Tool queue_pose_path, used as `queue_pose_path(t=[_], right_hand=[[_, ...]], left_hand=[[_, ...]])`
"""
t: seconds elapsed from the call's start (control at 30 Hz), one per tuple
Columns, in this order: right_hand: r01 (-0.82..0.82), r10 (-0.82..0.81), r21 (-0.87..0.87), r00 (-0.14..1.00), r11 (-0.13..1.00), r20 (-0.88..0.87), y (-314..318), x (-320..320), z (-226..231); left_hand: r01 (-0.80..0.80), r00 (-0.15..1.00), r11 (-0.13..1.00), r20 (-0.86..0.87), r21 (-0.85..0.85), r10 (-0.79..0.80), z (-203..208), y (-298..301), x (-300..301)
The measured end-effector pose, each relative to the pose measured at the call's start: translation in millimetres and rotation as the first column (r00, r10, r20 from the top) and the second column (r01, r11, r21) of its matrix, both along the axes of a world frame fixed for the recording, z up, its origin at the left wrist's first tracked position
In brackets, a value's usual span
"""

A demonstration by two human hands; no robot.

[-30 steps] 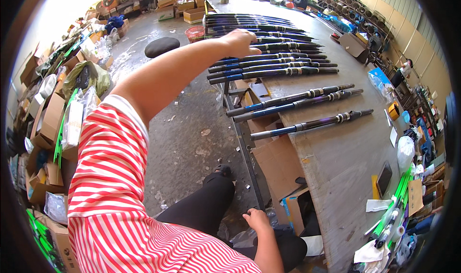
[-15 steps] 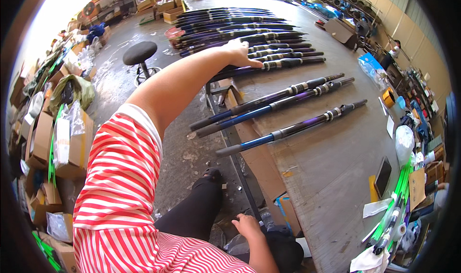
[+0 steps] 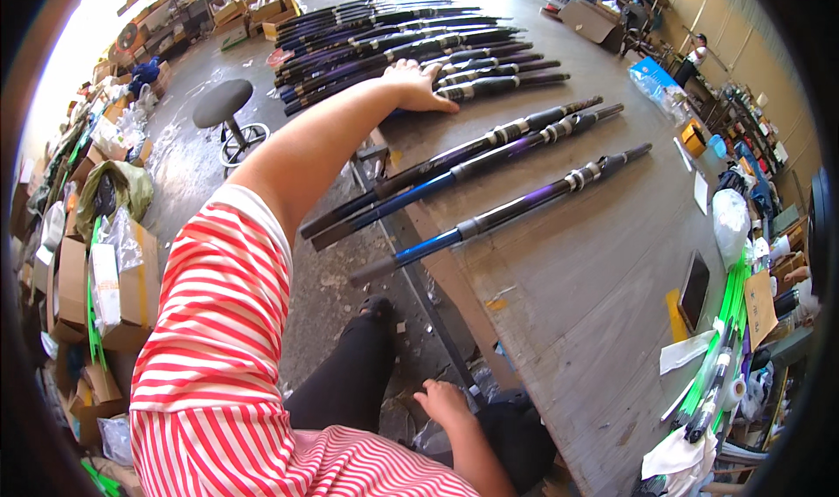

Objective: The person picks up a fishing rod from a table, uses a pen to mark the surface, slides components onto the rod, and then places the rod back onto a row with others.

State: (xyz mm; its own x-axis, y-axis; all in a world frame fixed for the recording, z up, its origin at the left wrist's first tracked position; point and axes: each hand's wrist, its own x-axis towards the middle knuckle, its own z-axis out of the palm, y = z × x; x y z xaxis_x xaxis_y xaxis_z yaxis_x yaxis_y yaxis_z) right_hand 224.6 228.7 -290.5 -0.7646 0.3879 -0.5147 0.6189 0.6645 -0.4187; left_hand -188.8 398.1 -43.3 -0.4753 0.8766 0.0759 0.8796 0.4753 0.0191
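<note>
My left hand (image 3: 418,85) reaches far across to a row of dark fishing rods (image 3: 367,53) lying side by side on the grey table (image 3: 603,305). Its fingers and thumb are spread over the nearest rods of the row, touching them but not wrapped round any. Closer to me, apart from the row, lie three more rods: two close together, a dark one (image 3: 463,150) and a blue-black one (image 3: 489,167), then a blue and purple one (image 3: 516,209). Their butts stick out past the table's left edge. My right hand (image 3: 444,403) rests low by my lap, fingers loosely bent, holding nothing.
A round black stool (image 3: 223,104) stands left of the table. Cardboard boxes (image 3: 135,279) and bags line the far left. Along the table's right side lie a phone (image 3: 695,292), green rods (image 3: 725,322) and a white plastic bag (image 3: 730,226). Another person (image 3: 695,58) is at the back right.
The view has shifted, so the rods appear further left and higher. My left hand's fingers have spread wider over the row. My right hand stays by my lap.
</note>
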Motion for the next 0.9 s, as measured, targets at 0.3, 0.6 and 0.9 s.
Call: queue_pose_path(t=[0.3,0.6,0.9], right_hand=[[0.009,-0.009,-0.011,1.0,1.0,0.028,-2,0,15],[0.036,-0.036,0.024,0.999,0.999,-0.023,-4,5,12],[0.06,-0.06,0.023,0.998,0.998,0.005,-2,11,7]], left_hand=[[0.063,0.998,0.998,-0.002,0.017,-0.063,-4,-14,33],[0.117,0.993,0.993,0.017,0.018,-0.117,-6,-23,66],[0.279,0.958,0.952,-0.103,0.127,-0.268,29,-47,77]])
